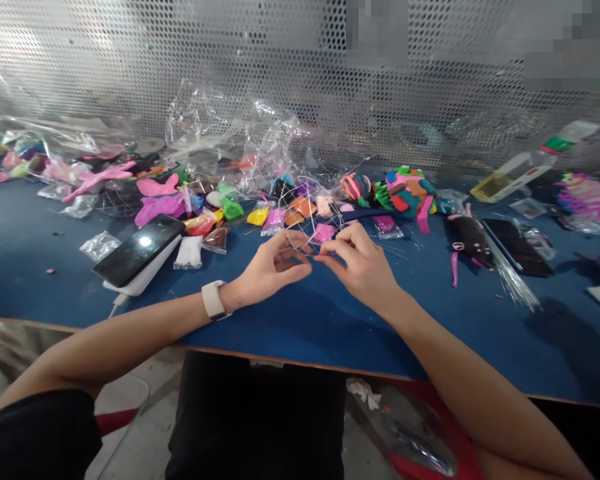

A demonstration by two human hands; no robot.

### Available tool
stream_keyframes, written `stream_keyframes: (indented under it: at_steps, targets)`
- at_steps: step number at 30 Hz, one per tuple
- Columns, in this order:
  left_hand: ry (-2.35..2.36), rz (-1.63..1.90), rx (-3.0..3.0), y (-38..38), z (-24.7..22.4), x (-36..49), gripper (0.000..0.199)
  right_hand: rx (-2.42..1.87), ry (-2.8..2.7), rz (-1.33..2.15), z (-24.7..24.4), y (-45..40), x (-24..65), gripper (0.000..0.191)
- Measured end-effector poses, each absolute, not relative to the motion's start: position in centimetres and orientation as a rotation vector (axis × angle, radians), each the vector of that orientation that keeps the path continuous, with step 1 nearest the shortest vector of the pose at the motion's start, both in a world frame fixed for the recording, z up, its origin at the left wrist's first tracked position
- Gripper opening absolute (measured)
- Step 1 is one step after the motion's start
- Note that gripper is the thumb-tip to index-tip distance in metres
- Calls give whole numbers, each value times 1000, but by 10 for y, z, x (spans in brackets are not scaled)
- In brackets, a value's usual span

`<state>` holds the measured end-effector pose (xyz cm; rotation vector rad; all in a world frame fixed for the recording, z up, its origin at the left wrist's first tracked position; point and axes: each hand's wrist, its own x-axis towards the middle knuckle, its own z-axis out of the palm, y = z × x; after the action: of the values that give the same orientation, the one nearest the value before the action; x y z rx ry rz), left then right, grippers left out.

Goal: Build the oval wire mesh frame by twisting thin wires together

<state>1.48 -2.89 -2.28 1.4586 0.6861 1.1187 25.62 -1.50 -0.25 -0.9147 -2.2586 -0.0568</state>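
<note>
Both of my hands are raised over the blue table (300,327), close together. My left hand (280,267) has its fingers curled around part of a thin wire frame (307,193), whose strands rise over the clay behind. Beside it, the fingertips of my right hand (357,263) are pinched at the near end of the wires; the exact grip is too small to make out. A pink clay packet (324,233) lies just behind my fingertips. Orange (305,207), yellow (258,215) and green (233,209) clay lumps sit behind my hands.
A phone (140,250) on a white object and a white packet (188,253) lie left. To the right are a dark clay figure (471,241), another phone (517,247), a wire bundle (513,273) and a tilted bottle (525,170). A perforated metal panel (300,60) stands behind.
</note>
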Motion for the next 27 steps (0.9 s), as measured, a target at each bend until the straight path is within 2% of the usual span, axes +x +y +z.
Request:
stream_keyframes:
  at_steps: [4, 7, 14, 18, 23, 27]
  targets:
    - [655, 1184, 1237, -19, -27, 13, 29, -879, -2348, -187, -1, -17, 252, 26]
    - [711, 1215, 1233, -17, -30, 11, 24, -817, -2409, -286, 0, -17, 250, 25]
    - [975, 1593, 1984, -5, -33, -12, 58, -826, -2464, -337, 1, -13, 256, 19]
    - [1161, 1639, 2402, 8, -12, -35, 38, -753, -2483, -439, 0, -11, 257, 22]
    - [1181, 1486, 2767, 21, 2, -50, 40, -762, -2537, -423, -1, -12, 254, 23]
    - [1241, 1393, 2850, 27, 0, -54, 28, -744, -2532, -392, 0, -13, 254, 23]
